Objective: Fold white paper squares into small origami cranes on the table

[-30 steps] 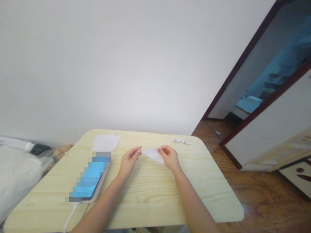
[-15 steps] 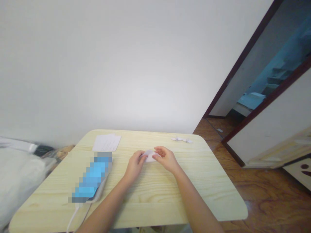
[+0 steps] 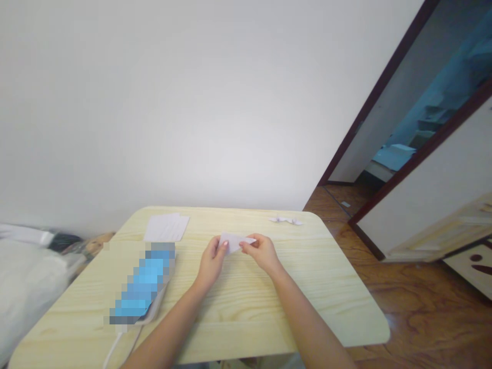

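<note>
A small folded piece of white paper (image 3: 235, 241) is held just above the middle of the light wooden table (image 3: 246, 307). My left hand (image 3: 211, 261) pinches its left end with the fingers closed. My right hand (image 3: 261, 252) pinches its right side, fingers closed too. Both hands sit close together, with the paper between them.
A stack of white paper sheets (image 3: 166, 227) lies at the table's far left. A phone with a blurred blue screen (image 3: 142, 284) and a white cable lies on the left. A small folded paper figure (image 3: 285, 220) rests at the far right. A doorway (image 3: 407, 128) opens to the right.
The hands came together, and the wide paper triangle is now a smaller folded shape. It is now raised slightly between the fingertips.
</note>
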Demonstrator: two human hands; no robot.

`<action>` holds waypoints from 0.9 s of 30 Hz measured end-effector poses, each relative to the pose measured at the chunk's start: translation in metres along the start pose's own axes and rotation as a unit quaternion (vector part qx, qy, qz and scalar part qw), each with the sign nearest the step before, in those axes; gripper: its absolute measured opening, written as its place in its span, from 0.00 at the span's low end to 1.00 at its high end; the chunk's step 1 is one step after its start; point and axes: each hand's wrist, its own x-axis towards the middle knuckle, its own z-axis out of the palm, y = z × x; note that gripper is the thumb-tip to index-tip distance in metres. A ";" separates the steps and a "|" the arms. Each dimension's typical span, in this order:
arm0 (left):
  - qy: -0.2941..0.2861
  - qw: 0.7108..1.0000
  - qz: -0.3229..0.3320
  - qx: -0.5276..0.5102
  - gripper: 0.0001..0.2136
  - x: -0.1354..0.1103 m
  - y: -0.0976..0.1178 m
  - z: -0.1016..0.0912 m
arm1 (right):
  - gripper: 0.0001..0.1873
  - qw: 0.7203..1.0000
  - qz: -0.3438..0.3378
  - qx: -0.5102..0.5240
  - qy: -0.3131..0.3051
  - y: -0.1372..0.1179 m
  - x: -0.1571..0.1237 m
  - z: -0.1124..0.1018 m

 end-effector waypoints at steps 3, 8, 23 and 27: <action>0.020 1.000 -0.006 0.018 0.12 -0.001 0.003 0.001 | 0.12 1.000 0.003 0.021 0.003 0.002 0.001 0.001; 0.036 0.999 -0.006 0.019 0.12 0.000 0.004 0.000 | 0.18 0.998 0.007 0.068 0.011 0.005 0.004 0.002; 0.045 0.999 -0.024 -0.016 0.12 0.001 0.002 -0.001 | 0.20 0.985 0.030 0.163 0.038 0.008 0.007 0.004; 0.056 0.998 -0.015 -0.010 0.12 0.001 0.001 -0.001 | 0.19 0.982 0.033 0.178 0.048 0.005 0.006 0.004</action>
